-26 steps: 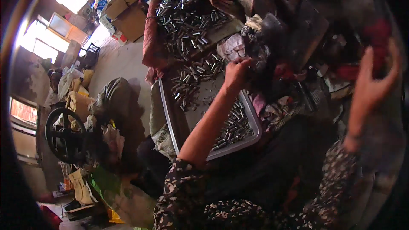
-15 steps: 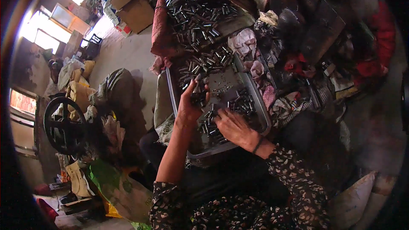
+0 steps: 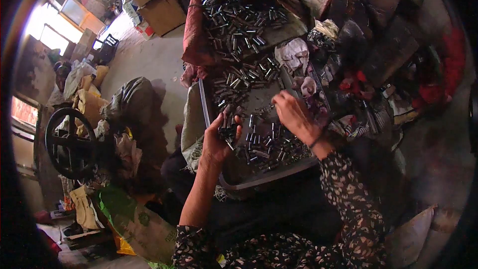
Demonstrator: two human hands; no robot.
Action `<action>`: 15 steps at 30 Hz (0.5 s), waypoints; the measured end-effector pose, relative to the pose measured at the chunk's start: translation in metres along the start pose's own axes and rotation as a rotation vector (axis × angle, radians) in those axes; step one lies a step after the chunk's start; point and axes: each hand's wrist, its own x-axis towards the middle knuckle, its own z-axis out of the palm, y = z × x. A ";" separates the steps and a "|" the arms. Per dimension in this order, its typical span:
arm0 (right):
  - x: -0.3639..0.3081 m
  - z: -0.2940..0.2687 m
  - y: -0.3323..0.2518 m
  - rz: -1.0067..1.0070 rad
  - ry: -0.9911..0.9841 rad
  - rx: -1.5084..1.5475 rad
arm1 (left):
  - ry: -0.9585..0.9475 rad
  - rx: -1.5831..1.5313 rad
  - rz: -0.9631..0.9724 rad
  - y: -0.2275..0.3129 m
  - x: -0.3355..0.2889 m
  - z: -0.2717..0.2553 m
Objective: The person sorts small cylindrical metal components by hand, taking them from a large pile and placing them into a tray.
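A grey plastic tray (image 3: 264, 183) sits in front of me with small shiny metal cylinders in it. My left hand (image 3: 217, 142) is over its left side, palm up, fingers curled around a handful of these metal cylinders (image 3: 228, 130). My right hand (image 3: 296, 115) hovers above the tray's right side, palm down, its fingers bent and pressed together. Anything between those fingertips is too small or hidden to make out. Below and between the hands lies a loose group of metal cylinders (image 3: 269, 142). More metal cylinders (image 3: 244, 77) are heaped at the tray's far end.
Beyond the tray, a reddish sack (image 3: 198, 40) lies opened around a big heap of similar cylinders (image 3: 236, 12). Crumpled rags (image 3: 293, 54) and dark boards crowd the right. To the left stand a black handwheel (image 3: 72, 143) and a bundled grey sack (image 3: 132, 102); cardboard boxes (image 3: 162, 12) are farther back.
My right hand has lifted off the near cylinders and moved up and to the right. My left hand, still full of cylinders, has come slightly nearer. The view has shifted a little.
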 end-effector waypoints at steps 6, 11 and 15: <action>0.041 0.035 -0.004 -0.443 -0.011 -0.137 | -0.047 0.051 0.001 0.013 -0.003 -0.002; 0.019 0.058 -0.020 -0.576 -0.152 -0.354 | 0.068 0.097 0.006 0.020 -0.001 -0.004; 0.019 0.043 -0.025 -0.518 -0.128 -0.398 | 0.253 0.326 0.041 0.009 0.001 -0.003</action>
